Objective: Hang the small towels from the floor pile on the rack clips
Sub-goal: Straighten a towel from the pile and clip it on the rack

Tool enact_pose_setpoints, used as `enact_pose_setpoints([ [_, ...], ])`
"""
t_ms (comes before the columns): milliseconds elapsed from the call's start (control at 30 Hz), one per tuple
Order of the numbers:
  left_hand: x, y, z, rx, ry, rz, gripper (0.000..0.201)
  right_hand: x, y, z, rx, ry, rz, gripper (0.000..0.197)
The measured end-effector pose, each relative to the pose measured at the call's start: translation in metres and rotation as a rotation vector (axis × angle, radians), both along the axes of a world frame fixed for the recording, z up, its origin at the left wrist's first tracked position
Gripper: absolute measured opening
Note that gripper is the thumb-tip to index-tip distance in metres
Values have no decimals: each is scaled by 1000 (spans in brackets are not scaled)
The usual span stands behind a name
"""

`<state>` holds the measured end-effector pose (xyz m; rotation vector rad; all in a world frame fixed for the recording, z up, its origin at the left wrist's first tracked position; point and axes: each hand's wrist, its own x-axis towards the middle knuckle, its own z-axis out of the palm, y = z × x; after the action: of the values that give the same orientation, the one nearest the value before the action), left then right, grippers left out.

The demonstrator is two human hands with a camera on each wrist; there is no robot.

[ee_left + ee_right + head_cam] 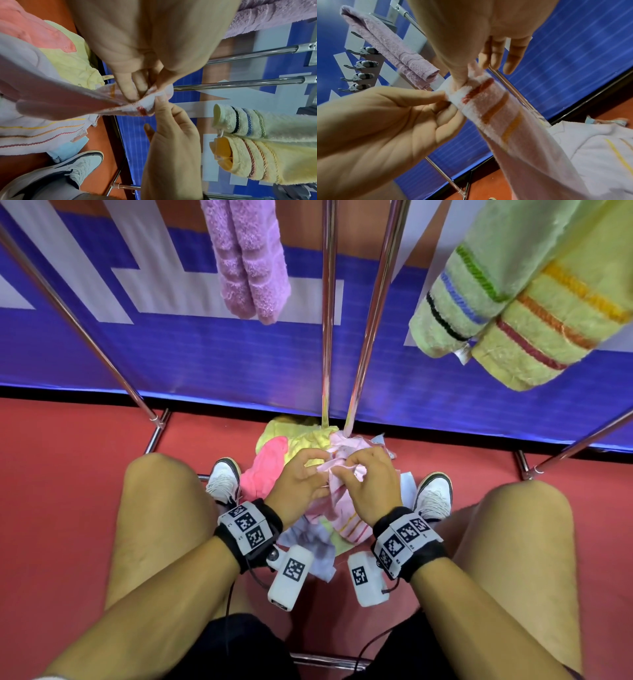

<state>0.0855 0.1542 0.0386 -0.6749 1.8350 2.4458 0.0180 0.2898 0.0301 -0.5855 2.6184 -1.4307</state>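
A: Both hands were down over the floor pile (294, 446) there, and look, the left hand (301, 481) and the right hand (368, 484) met on the same pale pink towel (342, 501).

B: Yes, they pinched one end of it between them. From the right wrist you could see the right thumb and fingers nipping the hem, and the left fingertips (436, 94) closed on the same bunched edge from the side. Neither hand was spread; both were curled onto cloth.

A: So which way did it run from that grip?

B: Its long axis trailed away from the fingers, down and back towards the person's feet, with the far end lying on the pile. The held end was the high end.

A: And the clips?

B: Up and ahead. The row of clips (363, 65) sat on the rack (327, 320) above the hands, beside the hanging purple towel (246, 261). I'd judge the lift had to go upward and forward, held end leading.

A: Nearer hand?

B: Hard to separate them; they touched at the hem.

A: How did the towel look?

B: Soft terry, pale pink, three thin stripes near the end: red, orange, yellow. Rolled narrow at the grip, so I'd guess it needed spreading before clipping.
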Motion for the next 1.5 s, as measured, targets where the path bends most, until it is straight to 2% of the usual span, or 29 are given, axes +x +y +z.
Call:
enact_pose_setpoints([
  [267, -3, -1, -6, 16, -60, 46, 21, -5, 1, -8, 101, 155, 172, 5],
  [400, -3, -3, -8, 22, -31, 48, 14, -6, 0, -10, 152, 202, 229, 8],
  [500, -3, -2, -5, -2, 3, 90, 10, -5, 0, -9, 105, 236, 212, 21],
  [567, -5, -4, -4, -32, 11, 146, 8, -5, 0, -5, 73, 248, 206, 22],
  [767, -4, -5, -4, -75, 45, 113, 11, -4, 1, 2, 67, 171, 172, 13],
  [1000, -4, -3, -9, -161, 103, 92, 8, -4, -1, -2, -75, 67, 95, 4],
  [1067, -4, -3, -10, -163, 102, 98, 9, -4, -1, -4, -98, 44, 104, 10],
  [1267, -6, -5, -11, -160, 90, 97, 25, -4, 0, -2, -148, 71, 149, 9],
  [1400, -6, -6, -11, -176, 93, 101, 8, -5, 0, -3, -158, 100, 169, 13],
  [1500, -7, -6, -13, -200, 55, 119, 15, -6, 1, -1, -163, 77, 188, 9],
])
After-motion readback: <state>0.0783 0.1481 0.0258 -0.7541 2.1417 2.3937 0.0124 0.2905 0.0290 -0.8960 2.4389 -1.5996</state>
